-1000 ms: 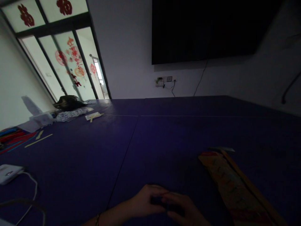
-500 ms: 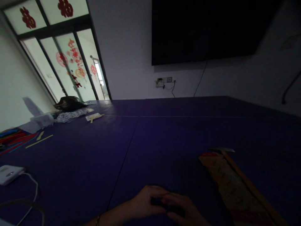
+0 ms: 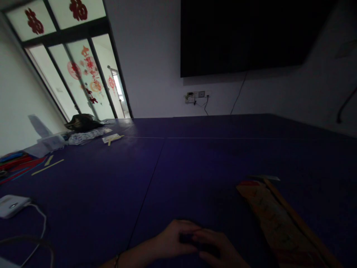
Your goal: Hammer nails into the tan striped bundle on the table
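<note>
Low in the head view, my left hand (image 3: 174, 238) reaches in from the left with a bracelet at its wrist. Its fingers are curled and meet those of my right hand (image 3: 223, 247), also bent. Dark patches show between fingers and thumbs; whether this is a held dark thing or the tabletop behind I cannot make out. Both hands are over the near part of the dark purple table (image 3: 167, 167). Right of them lies a yellowish-brown printed packet (image 3: 272, 216), with a long wooden strip (image 3: 295, 216) along its right side.
A flat pale blade-like piece (image 3: 267, 178) lies at the packet's far end. At left are a white device (image 3: 13, 205) with a cable, yellow strips (image 3: 47, 167), red and blue strips (image 3: 22, 167), plastic bags (image 3: 86, 137) and a black bag (image 3: 82, 123). A small white box (image 3: 111, 138) lies farther back.
Both hands stay joined in nearly the same place. The view has shifted very slightly; nothing on the table has visibly moved.
</note>
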Demonstrator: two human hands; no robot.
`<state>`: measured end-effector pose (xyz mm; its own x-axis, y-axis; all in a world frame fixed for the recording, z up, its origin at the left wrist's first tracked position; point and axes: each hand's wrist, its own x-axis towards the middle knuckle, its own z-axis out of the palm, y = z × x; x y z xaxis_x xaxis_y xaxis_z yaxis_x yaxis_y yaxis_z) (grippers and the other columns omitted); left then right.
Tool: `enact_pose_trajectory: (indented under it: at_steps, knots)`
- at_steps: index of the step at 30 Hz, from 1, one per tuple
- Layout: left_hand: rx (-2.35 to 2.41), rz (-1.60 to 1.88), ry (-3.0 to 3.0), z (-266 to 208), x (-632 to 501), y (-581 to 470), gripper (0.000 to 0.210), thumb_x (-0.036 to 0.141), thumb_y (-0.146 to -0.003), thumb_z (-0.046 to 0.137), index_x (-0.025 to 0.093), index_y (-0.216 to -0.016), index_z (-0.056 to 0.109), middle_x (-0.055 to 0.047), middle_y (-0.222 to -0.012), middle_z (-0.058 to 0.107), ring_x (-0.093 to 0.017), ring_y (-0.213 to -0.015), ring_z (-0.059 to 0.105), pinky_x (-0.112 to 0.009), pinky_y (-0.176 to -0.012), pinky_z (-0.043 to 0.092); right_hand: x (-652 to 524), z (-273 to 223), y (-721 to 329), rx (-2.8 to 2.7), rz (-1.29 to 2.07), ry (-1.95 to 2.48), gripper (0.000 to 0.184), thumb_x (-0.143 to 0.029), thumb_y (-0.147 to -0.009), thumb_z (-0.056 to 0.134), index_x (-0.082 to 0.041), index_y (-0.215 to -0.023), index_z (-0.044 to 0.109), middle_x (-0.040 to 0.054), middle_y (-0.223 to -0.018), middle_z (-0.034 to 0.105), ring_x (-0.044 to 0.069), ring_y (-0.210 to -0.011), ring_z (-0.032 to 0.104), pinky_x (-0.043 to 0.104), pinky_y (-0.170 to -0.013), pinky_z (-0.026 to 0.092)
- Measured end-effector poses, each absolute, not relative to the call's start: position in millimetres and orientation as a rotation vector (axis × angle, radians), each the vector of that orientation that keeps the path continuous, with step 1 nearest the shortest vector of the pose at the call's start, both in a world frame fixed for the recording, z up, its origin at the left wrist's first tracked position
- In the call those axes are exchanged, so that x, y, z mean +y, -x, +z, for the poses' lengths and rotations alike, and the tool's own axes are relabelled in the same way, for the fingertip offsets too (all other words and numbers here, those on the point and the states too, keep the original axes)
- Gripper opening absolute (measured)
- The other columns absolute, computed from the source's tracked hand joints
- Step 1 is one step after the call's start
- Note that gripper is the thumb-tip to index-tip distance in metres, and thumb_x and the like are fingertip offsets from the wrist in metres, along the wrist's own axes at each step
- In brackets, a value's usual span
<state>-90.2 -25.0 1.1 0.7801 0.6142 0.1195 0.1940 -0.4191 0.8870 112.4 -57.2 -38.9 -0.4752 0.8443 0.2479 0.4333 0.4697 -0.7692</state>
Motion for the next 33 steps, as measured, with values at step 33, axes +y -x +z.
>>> enact_pose_trajectory:
  at_steps: [33]
  knots:
    - [0.612,0.532,-1.98,-0.5,-24.8,91.5,0.028,0.02,-0.074,0.061,0.019,-0.102,0.062,-0.003,-0.095,0.063,-0.017,-0.091,0.057,-0.029,-0.084,0.043,-55.9,-41.8,-111.6,-2.09,0.829,1.017,0.036,-0.043,-0.077,0.06,-0.027,-0.108,0.066,0.0101,-0.103,0.071,0.025,-0.097,0.065,0.037,-0.082,0.053]
